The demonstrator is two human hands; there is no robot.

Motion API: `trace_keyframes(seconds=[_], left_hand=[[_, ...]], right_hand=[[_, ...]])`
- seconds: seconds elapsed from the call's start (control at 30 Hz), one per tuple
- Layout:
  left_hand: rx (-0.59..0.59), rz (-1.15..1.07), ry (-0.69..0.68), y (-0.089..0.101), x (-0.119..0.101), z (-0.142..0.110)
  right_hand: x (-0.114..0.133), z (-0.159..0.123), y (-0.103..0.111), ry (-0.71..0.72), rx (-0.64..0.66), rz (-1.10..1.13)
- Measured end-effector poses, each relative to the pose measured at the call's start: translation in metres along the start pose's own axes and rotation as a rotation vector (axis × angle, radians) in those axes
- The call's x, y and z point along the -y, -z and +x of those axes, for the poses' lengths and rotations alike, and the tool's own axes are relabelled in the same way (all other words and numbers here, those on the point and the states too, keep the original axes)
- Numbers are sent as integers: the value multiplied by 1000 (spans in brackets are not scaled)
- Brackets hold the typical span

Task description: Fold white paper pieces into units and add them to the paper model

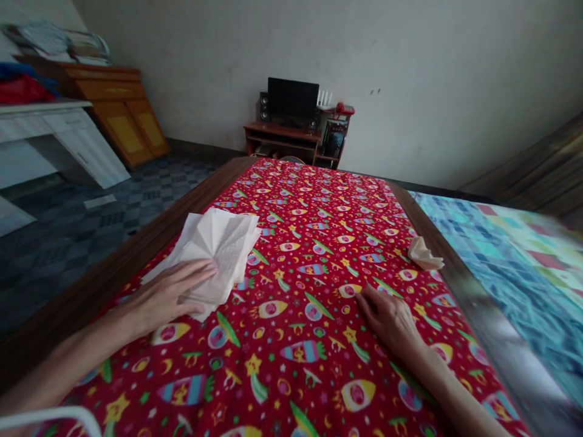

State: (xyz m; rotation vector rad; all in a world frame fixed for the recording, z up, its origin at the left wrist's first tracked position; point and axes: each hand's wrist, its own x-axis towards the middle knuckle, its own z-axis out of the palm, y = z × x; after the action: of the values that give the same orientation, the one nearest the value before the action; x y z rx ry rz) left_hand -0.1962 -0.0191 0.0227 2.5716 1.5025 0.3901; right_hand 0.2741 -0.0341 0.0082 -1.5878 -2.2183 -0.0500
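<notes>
The loose stack of thin, off-white, roughly square sheets seems most at risk of slipping: it lies under and just beyond the left hand, its layers already out of line, so a sideways drag of that palm could fan them further. The sheets look thin, so 2 might cling and lift as 1. The small, cream, folded piece with pointed ends sits beyond and to the right of the right hand, at the edge of the bright red cloth printed with rockets and stars; a wide sweep of the right hand could knock it off the dark brown wooden surface, and with nothing weighing it down its folds might loosen. A hard push from either hand could also ruck the cloth (it looks smooth between the hands) and carry the stack along.

The left hand is outstretched, fingers laid over the stack's near part, resting rather than gripping as far as shows. The right hand is loosely curled on the cloth; nothing shows in it, but its underside is hidden, so I cannot tell whether it pinches anything.

The top sheet carries creases that spread like a fan from near its middle, and corners jut out unevenly below it; whether the sheets are paper or fine fabric is unclear
</notes>
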Motion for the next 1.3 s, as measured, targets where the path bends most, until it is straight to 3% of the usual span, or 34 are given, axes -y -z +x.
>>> trace_keyframes(seconds=[0.33,0.7,1.0,1.3], left_hand=[[-84,-65,-144,3,-1,11],[-93,-59,-82,-6,-3,16],[-177,5,1,-7,-42,24],[-338,-136,5,-7,-33,22]], right_hand=[[3,1,5,7,-2,16],[0,0,3,29,13,14],[0,0,4,0,22,17],[0,0,4,-1,20,31]])
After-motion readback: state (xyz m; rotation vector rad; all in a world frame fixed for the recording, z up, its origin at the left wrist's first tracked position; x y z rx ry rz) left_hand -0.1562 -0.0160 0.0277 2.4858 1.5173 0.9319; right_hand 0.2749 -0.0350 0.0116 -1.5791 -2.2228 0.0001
